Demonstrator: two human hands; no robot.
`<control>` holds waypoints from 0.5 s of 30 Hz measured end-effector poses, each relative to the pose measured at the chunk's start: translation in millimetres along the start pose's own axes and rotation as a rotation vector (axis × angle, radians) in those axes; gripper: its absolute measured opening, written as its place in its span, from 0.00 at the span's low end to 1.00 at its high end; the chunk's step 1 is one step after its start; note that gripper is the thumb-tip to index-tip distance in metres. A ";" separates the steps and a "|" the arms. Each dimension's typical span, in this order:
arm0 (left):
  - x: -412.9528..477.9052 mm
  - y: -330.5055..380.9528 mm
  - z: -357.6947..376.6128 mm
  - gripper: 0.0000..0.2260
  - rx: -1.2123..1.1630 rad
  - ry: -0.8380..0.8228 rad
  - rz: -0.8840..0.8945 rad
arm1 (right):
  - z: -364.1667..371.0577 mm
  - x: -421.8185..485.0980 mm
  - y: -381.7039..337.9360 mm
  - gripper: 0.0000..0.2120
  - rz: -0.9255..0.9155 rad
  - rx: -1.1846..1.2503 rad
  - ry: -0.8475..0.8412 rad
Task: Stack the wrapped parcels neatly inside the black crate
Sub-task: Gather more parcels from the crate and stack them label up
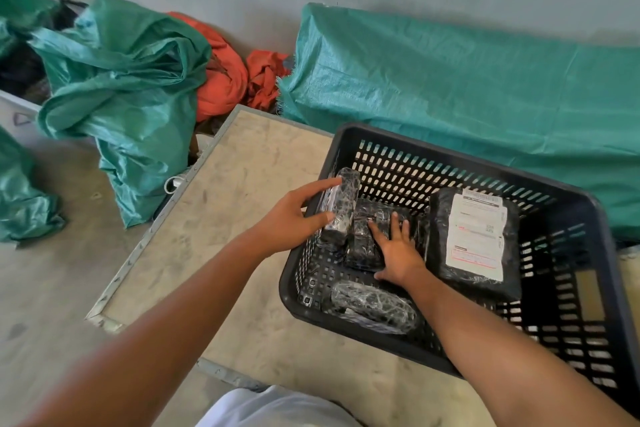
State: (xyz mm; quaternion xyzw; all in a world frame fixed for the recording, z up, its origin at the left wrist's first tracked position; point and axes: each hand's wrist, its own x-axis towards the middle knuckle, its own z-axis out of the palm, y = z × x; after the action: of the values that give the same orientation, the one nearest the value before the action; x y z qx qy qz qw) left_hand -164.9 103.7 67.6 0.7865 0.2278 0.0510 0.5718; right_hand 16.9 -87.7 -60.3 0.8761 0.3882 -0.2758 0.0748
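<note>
The black crate stands on a table at the right. My left hand grips a narrow black wrapped parcel standing on end against the crate's left wall. My right hand lies flat, fingers spread, on a second black parcel on the crate floor. A large black parcel with a white shipping label lies to the right of that hand. Another wrapped parcel lies near the crate's front wall.
The crate rests on a beige table with a metal rim. Green woven sacks and orange cloth lie on the floor at left. A green sheet covers something along the wall behind the crate.
</note>
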 end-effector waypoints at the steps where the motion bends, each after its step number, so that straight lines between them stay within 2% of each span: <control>1: 0.2 -1.1 0.1 0.25 -0.008 0.000 0.001 | -0.7 0.8 -0.7 0.60 -0.003 0.014 -0.004; 7: -1.1 0.5 0.5 0.25 -0.052 0.009 0.014 | -32.6 -3.5 0.8 0.51 -0.057 0.139 -0.029; 10: -2.8 2.4 0.3 0.25 -0.069 0.015 0.007 | -51.6 -14.8 7.7 0.44 -0.126 0.280 0.006; 15: -3.9 4.1 3.1 0.25 -0.097 0.039 -0.012 | -72.8 -34.3 20.1 0.34 -0.102 0.553 0.087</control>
State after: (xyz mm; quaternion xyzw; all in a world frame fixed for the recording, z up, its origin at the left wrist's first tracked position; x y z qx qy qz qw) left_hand -166.1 98.3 71.0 0.7552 0.2408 0.0741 0.6051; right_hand 43.6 -98.3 17.6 0.8537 0.3446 -0.3366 -0.1979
